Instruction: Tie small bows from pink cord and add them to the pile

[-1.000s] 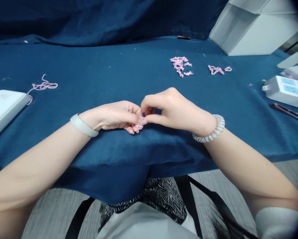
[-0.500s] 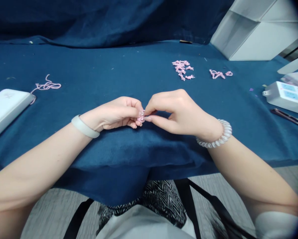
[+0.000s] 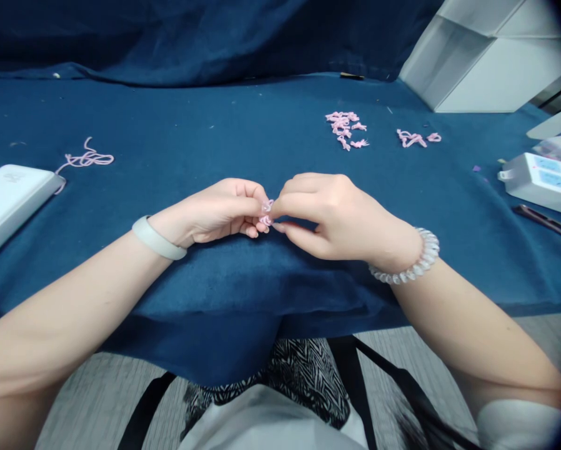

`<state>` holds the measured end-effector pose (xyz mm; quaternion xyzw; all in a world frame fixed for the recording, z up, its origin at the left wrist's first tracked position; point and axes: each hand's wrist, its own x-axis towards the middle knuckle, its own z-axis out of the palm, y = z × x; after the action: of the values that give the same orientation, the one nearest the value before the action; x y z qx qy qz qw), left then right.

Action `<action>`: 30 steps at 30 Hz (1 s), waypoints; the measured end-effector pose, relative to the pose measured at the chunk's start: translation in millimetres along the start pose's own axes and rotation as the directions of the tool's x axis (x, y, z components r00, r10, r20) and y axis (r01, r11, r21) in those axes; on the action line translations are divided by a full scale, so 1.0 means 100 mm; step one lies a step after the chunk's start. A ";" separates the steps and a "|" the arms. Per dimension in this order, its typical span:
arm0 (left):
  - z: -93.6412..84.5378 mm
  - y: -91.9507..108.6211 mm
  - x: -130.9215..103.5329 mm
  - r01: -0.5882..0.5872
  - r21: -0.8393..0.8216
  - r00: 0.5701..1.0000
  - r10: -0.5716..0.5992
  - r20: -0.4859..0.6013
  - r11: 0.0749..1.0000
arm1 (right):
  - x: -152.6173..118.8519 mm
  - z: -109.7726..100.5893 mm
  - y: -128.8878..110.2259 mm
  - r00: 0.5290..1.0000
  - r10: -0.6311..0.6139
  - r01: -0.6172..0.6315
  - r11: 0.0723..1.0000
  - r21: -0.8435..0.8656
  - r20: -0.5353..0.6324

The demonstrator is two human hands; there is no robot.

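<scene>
Thumb and fingers of my left hand (image 3: 231, 209) are closed in a pinch around a small pink knotted cord (image 3: 265, 220). Part of the knot and a short loop show at the fingertips; the rest is hidden. Against the same knot, from the right, come the bent fingers of my right hand (image 3: 330, 212). Its index fingertip is at the upper part of the cord, and its thumb tip lies just below. Both hands are held above the table's front edge, their fingertips almost meeting.
Several pink knotted cords (image 3: 342, 128) lie in a cluster beyond my right hand, with a smaller group (image 3: 412, 139) to their right. Loose pink cord (image 3: 89, 157) trails from a white box (image 3: 15, 194) at left. A power strip (image 3: 543, 178), pen-like tool (image 3: 545, 222) and white bin (image 3: 486, 75) are at right.
My right index finger has shifted slightly over the cord, and a small loop now shows above the knot. Both hands otherwise keep nearly the same place, the left still pinching the knot.
</scene>
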<state>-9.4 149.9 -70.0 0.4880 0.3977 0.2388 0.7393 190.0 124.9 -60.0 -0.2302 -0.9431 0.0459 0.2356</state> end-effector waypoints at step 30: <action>0.05 -0.02 -0.03 -0.065 0.128 0.996 0.072 -0.044 0.990 | 0.01 0.05 0.14 0.875 0.422 -0.430 0.452 0.782 0.237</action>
<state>-6.7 143.9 -69.7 0.5411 0.4130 0.2503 0.6885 192.4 138.0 -67.0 -0.3233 -0.7258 0.5328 0.2912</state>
